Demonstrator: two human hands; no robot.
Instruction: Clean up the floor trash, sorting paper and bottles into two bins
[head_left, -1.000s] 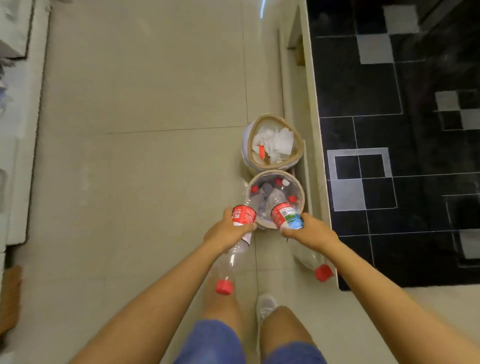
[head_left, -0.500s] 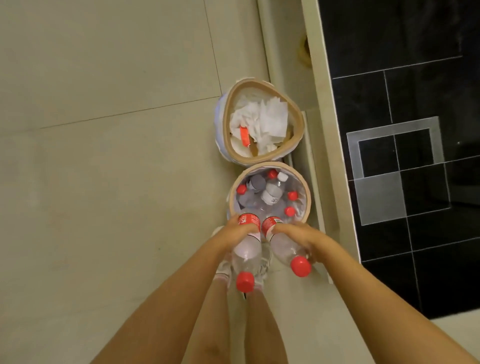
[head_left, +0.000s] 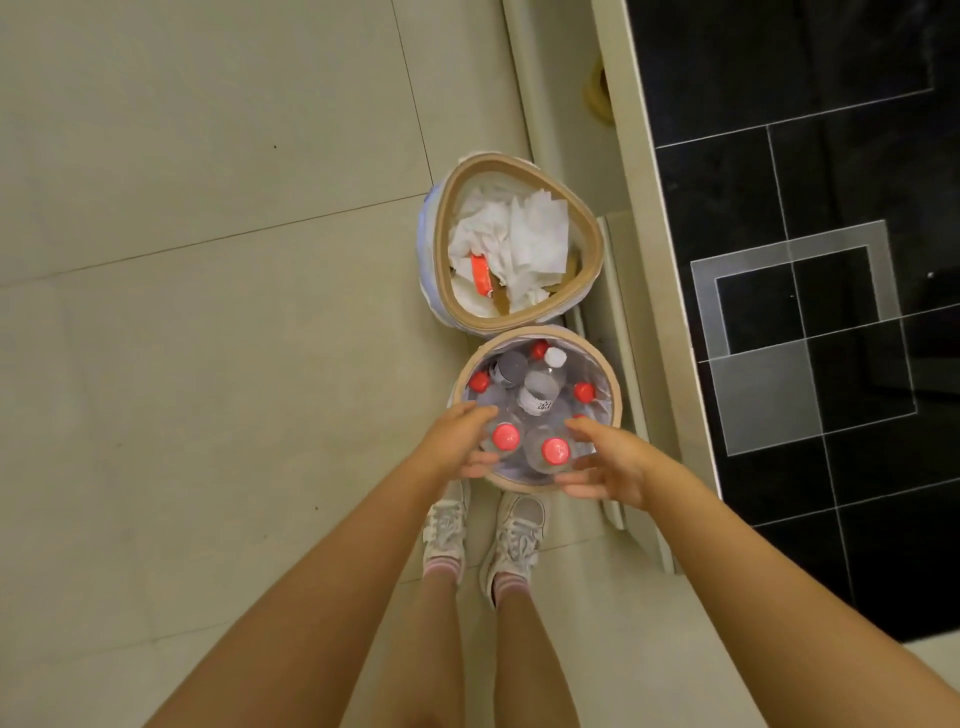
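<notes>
Open left hand (head_left: 457, 441) and right hand (head_left: 610, 462) flank bottle bin (head_left: 613, 382) rim

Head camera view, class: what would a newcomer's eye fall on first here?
First, the two open hands, left hand and right hand, spread over the near bin, which is packed with clear bottles; two red caps stand upright between the hands. Just beyond, touching it, the far bin holds crumpled white paper. A black tiled floor lies right.
</notes>
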